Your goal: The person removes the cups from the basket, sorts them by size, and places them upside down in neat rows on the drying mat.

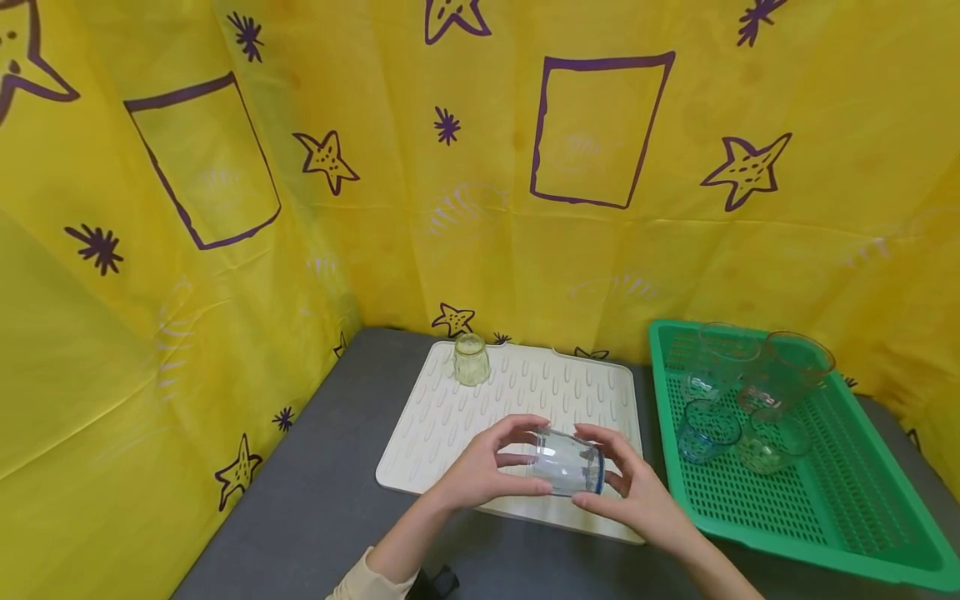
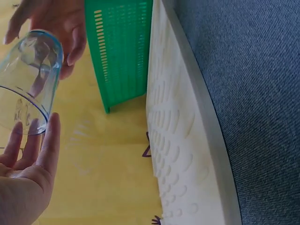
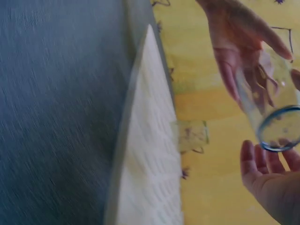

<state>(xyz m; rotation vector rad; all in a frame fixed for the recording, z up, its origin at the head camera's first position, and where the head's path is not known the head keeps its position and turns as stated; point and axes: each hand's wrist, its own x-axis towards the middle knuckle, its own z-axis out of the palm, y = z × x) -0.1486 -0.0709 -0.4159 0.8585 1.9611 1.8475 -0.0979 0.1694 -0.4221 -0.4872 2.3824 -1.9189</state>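
A clear drinking glass with a blue rim (image 1: pixel 564 463) lies sideways in the air between both hands, above the front part of a white ridged drying mat (image 1: pixel 420 446). My left hand (image 1: pixel 487 468) holds its base end, thumb on the near side and fingers on the far side. Around the rim end, my right hand (image 1: pixel 633 487) curves its thumb and fingers, the rim facing right. In the right wrist view, the right fingertips (image 3: pixel 262 157) meet the blue rim. An upside-down yellow-green glass (image 1: pixel 471 362) stands at the mat's back left.
To the right, a green perforated basket (image 1: pixel 825 554) holds several upright glasses, including a blue glass (image 1: pixel 705 433) and a pinkish glass (image 1: pixel 787 367). The mat lies on a dark grey table (image 1: pixel 300 492). Yellow patterned cloth (image 1: pixel 487 242) hangs close behind and at the left.
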